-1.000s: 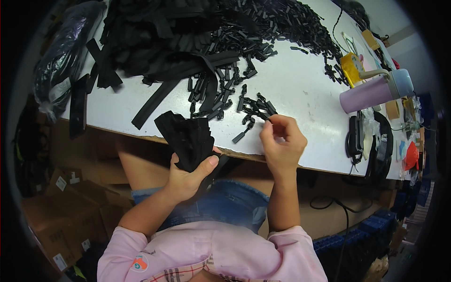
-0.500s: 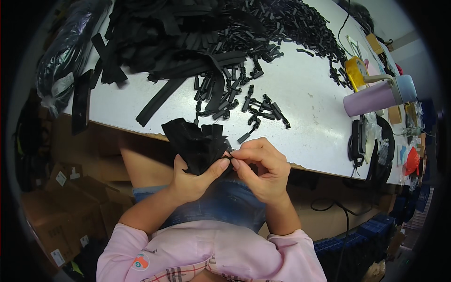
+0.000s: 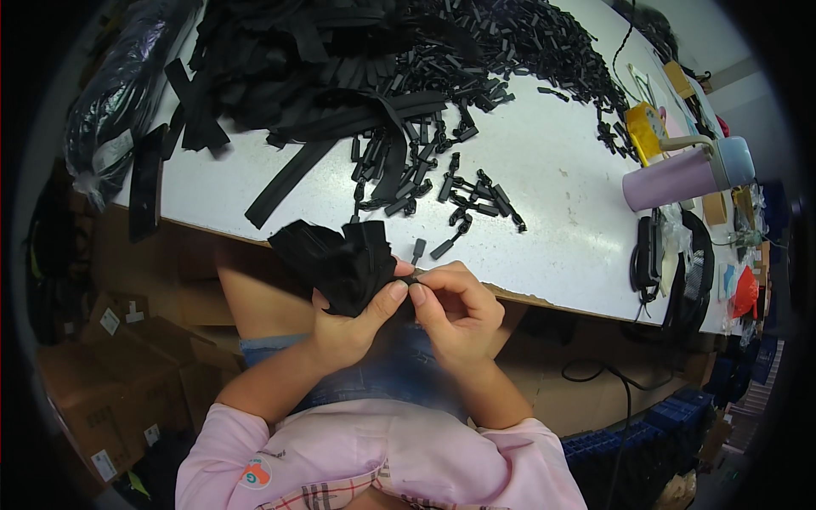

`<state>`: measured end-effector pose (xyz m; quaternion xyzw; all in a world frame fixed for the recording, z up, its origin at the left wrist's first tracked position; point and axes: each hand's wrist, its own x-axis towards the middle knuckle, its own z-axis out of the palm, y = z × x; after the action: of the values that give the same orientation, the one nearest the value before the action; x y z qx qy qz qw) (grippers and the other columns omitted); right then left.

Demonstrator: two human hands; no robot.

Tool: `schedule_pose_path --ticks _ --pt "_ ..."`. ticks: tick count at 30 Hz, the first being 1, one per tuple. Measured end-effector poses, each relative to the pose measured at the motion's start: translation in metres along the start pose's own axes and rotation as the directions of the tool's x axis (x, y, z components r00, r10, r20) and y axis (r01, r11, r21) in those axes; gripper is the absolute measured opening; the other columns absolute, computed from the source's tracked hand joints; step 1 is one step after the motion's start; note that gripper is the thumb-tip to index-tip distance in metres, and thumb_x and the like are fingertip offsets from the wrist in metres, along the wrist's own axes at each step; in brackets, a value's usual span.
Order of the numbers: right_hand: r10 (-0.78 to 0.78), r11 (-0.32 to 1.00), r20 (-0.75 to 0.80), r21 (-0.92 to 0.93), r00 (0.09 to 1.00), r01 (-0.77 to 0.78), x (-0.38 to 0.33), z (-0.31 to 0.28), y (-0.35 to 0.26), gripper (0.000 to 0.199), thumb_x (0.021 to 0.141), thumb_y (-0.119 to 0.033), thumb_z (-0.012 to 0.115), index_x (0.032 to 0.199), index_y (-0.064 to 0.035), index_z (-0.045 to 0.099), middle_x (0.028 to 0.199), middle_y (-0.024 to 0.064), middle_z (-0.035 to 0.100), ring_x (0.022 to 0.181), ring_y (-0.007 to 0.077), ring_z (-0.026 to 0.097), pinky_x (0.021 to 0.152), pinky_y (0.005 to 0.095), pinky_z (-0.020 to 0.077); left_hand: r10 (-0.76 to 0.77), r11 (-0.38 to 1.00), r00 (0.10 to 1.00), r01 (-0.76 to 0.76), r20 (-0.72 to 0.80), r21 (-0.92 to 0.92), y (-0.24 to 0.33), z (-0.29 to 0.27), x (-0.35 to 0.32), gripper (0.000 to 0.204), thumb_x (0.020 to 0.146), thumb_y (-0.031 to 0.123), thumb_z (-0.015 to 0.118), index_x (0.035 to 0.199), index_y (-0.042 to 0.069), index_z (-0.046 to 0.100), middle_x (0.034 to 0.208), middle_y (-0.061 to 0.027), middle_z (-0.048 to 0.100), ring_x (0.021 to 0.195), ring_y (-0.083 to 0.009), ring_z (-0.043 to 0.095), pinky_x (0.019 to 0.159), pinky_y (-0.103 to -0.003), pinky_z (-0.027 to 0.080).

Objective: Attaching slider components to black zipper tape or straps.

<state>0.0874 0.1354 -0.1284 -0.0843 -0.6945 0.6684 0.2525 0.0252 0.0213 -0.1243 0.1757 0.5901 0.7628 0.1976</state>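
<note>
My left hand (image 3: 350, 330) is closed around a folded bundle of black zipper tape (image 3: 340, 263), whose loose ends fan out upward just off the table edge. My right hand (image 3: 463, 310) pinches a small dark piece against the bundle's right side, fingertip to fingertip with my left thumb. From that pinch a black zipper pull (image 3: 418, 249) sticks up over the table edge; the part between the fingers is mostly hidden. Beyond my hands, several loose zipper pulls (image 3: 484, 195) lie on the white table (image 3: 561, 221).
A heap of black zipper tapes (image 3: 297, 76) covers the far left, beside a large pile of pulls (image 3: 527, 42). A plastic-wrapped bundle (image 3: 127, 93) lies at the left edge. A lilac bottle (image 3: 667, 183), a yellow tape dispenser (image 3: 643, 132) and a black pouch (image 3: 648, 255) are at right.
Both hands and the tape bundle have shifted slightly left, the right hand also turning. A zipper pull now shows above the pinched fingertips.
</note>
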Motion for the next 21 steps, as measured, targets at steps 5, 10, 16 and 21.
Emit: schedule_pose_path --ticks 5,10,16,21 --pt "0.289 0.771 0.245 0.514 0.925 -0.377 0.006 -0.01 0.004 0.006 0.076 0.001 0.057 0.08 0.0026 0.054 0.067 0.0023 0.051 0.051 0.0035 0.044 0.043 0.0147 0.0341 -0.134 0.988 0.982 0.143 0.134 -0.057 0.008 -0.005 0.001 0.019 0.076 0.005 0.056 0.093 0.001 0.05 0.091 -0.0064 0.05 0.084 -0.0121 0.049 0.076 -0.025 0.04" --pt "0.36 0.676 0.367 0.53 0.858 -0.511 0.01 -0.017 0.001 0.004 0.076 0.0 0.057 0.077 0.0016 0.053 0.064 0.001 0.051 0.048 0.0019 0.041 0.041 0.0144 0.0313 -0.15 0.987 0.973 0.158 0.174 -0.037 0.011 -0.005 0.002 0.018 0.076 0.005 0.055 0.093 0.0 0.051 0.091 -0.0069 0.051 0.085 -0.0128 0.049 0.077 -0.025 0.039" --pt "0.372 0.702 0.384 0.479 0.845 -0.527 0.011 -0.019 -0.001 0.004 0.076 0.001 0.057 0.078 0.0019 0.053 0.063 0.0002 0.051 0.048 0.0014 0.041 0.041 0.0141 0.0311 -0.166 0.984 0.969 0.174 0.184 -0.027 0.009 -0.007 0.002 0.018 0.077 0.005 0.053 0.094 -0.001 0.052 0.092 -0.0068 0.051 0.085 -0.013 0.049 0.078 -0.025 0.039" --pt "0.416 0.717 0.302 0.471 0.858 -0.513 0.007 -0.012 -0.003 0.004 0.076 0.001 0.057 0.078 0.0022 0.054 0.062 0.0002 0.05 0.048 0.0015 0.041 0.041 0.0138 0.0305 -0.157 0.983 0.971 0.171 0.18 -0.063 0.008 -0.005 0.002 0.017 0.078 0.004 0.052 0.095 -0.001 0.052 0.093 -0.0062 0.05 0.085 -0.0125 0.049 0.078 -0.025 0.04"
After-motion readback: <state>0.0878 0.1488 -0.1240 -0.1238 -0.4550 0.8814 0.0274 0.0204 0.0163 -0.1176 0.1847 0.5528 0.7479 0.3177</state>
